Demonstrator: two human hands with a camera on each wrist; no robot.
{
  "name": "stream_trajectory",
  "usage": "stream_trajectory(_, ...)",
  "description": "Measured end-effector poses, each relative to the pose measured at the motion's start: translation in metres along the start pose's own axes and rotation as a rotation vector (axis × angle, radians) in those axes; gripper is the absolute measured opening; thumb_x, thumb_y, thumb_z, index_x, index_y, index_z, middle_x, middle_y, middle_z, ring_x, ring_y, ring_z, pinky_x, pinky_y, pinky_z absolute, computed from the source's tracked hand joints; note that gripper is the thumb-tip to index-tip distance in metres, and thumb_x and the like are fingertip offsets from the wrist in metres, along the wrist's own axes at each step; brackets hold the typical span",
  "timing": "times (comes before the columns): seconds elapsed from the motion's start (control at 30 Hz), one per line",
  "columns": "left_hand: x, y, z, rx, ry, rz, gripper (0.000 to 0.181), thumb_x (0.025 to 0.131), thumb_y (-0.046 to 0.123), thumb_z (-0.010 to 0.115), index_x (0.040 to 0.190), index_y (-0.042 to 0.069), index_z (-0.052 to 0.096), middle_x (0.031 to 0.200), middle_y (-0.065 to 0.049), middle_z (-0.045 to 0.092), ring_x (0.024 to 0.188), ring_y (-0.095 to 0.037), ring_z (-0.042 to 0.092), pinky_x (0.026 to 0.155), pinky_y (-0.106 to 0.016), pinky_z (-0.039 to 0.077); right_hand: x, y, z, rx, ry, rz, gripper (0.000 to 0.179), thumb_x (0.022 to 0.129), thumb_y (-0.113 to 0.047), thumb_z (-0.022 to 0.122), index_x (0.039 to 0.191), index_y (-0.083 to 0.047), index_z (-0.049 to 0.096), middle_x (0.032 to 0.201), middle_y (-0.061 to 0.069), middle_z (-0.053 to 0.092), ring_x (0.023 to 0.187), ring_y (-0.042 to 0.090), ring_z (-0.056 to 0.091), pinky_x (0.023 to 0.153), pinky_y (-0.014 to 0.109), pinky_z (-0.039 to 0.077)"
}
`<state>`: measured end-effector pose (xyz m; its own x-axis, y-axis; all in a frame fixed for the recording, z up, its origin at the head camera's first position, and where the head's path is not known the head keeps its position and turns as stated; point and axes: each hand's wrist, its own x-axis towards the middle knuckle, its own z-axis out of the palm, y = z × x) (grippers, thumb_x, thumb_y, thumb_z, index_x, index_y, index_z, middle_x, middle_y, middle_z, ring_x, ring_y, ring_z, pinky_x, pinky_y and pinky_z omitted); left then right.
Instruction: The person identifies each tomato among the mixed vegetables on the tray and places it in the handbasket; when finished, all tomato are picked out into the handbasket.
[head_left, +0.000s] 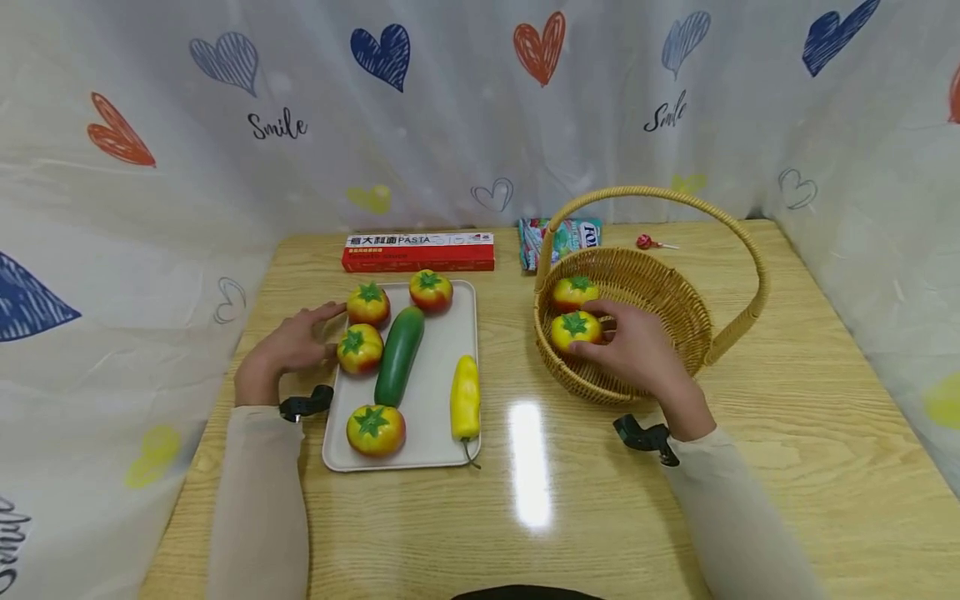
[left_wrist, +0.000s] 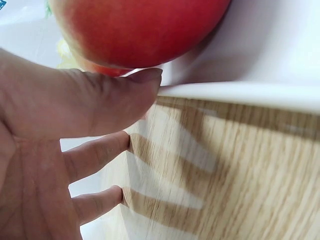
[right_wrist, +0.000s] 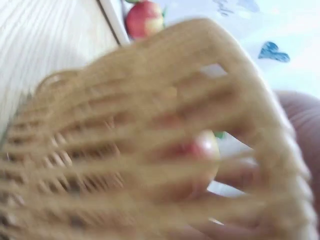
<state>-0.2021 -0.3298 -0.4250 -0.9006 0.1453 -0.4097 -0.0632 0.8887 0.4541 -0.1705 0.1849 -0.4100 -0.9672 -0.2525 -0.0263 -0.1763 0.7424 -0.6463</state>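
Observation:
My left hand [head_left: 300,340] reaches over the left rim of a white tray [head_left: 438,358], its fingers loosely spread beside an upper tomato [head_left: 367,305] and the tomato [head_left: 360,348] below it. In the left wrist view the thumb [left_wrist: 115,102] lies at the tray rim, under a red tomato [left_wrist: 145,30]. Over the wicker basket [head_left: 678,308], my right hand [head_left: 633,342] holds a yellow-red tomato [head_left: 576,332] between thumb and fingers. Another tomato [head_left: 574,292] sits just behind it in the basket. The right wrist view is mostly blurred basket weave [right_wrist: 125,135].
The tray also bears a cucumber [head_left: 400,357], a yellow pepper [head_left: 465,400], a front tomato [head_left: 377,431] and a back tomato [head_left: 431,292]. Behind stand a pasta box [head_left: 418,252], a candy bag [head_left: 531,242] and a lollipop [head_left: 645,242]. The basket's tall handle [head_left: 660,192] arches over it.

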Motion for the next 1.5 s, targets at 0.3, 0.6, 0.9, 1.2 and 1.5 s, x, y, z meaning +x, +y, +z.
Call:
stream_trajectory(0.3, -0.002, 0.000, -0.001, -0.023, -0.001, -0.011, 0.082, 0.100, 0.022, 0.068, 0.173, 0.015, 0.032, 0.180, -0.026, 0.022, 0.163, -0.064, 0.008, 0.125, -0.085, 0.015, 0.005, -0.003, 0.008, 0.073, 0.051, -0.004, 0.059, 0.096, -0.027, 0.086, 0.145, -0.002, 0.065, 0.144, 0.023, 0.070, 0.125, 0.044, 0.074, 0.102, 0.058, 0.063)
stream_trajectory(0.6, -0.003, 0.000, -0.001, -0.014, 0.003, -0.004, 0.082, 0.100, 0.023, 0.069, 0.173, 0.015, 0.032, 0.179, -0.027, 0.025, 0.163, -0.064, 0.011, 0.125, -0.086, 0.016, -0.007, -0.006, 0.003, 0.160, 0.138, -0.077, 0.063, 0.097, -0.033, 0.086, 0.151, -0.008, 0.064, 0.145, 0.019, 0.071, 0.132, 0.044, 0.071, 0.108, 0.061, 0.059)
stream_trajectory(0.9, -0.002, -0.003, -0.001, -0.011, 0.006, 0.009, 0.082, 0.100, 0.024, 0.069, 0.173, 0.015, 0.033, 0.180, -0.025, 0.025, 0.162, -0.063, 0.013, 0.125, -0.085, 0.017, 0.017, -0.054, 0.017, 0.484, 0.126, -0.241, 0.057, 0.096, -0.023, 0.087, 0.148, -0.011, 0.069, 0.148, 0.012, 0.072, 0.135, 0.034, 0.070, 0.116, 0.057, 0.055)
stream_trajectory(1.2, 0.000, -0.003, 0.000, -0.032, 0.005, 0.007, 0.081, 0.101, 0.024, 0.069, 0.173, 0.016, 0.033, 0.180, -0.024, 0.023, 0.164, -0.063, 0.009, 0.125, -0.085, 0.015, 0.058, -0.102, 0.050, 0.710, 0.074, -0.320, 0.053, 0.098, -0.021, 0.084, 0.148, -0.010, 0.069, 0.149, 0.013, 0.071, 0.139, 0.025, 0.068, 0.120, 0.046, 0.054)
stream_trajectory(1.5, -0.001, -0.003, -0.001, -0.033, 0.007, 0.012, 0.080, 0.101, 0.023, 0.069, 0.173, 0.015, 0.034, 0.181, -0.023, 0.023, 0.164, -0.063, 0.009, 0.126, -0.084, 0.015, 0.101, -0.133, 0.081, 0.649, 0.053, -0.291, 0.059, 0.098, -0.033, 0.084, 0.151, -0.012, 0.067, 0.151, 0.008, 0.071, 0.141, 0.027, 0.067, 0.119, 0.048, 0.054)
